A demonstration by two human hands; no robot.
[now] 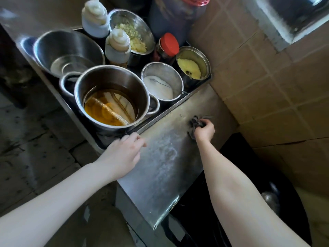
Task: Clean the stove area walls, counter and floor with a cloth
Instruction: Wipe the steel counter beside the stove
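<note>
My right fingers [207, 122]: curled tight round a dark, crumpled cloth [195, 124], which lies bunched on the steel table [165, 168] close to the tiled wall [267, 90].

My left fingers [137, 139]: relaxed and holding nothing, tips resting on the table's edge.

Just beyond my left fingers: a steel pot [124, 75] of amber oil.

Between the two sets of fingers and further out: a tin of white powder [161, 87].

Beyond my right fingers: a tin of yellow paste [191, 67] and a red-capped jar [169, 44].

Further back: two squeeze bottles [117, 45], a bowl of chopped garlic [132, 35] and an empty bowl [67, 49].

Below my left fingers: a grimy tiled floor [35, 143].
</note>
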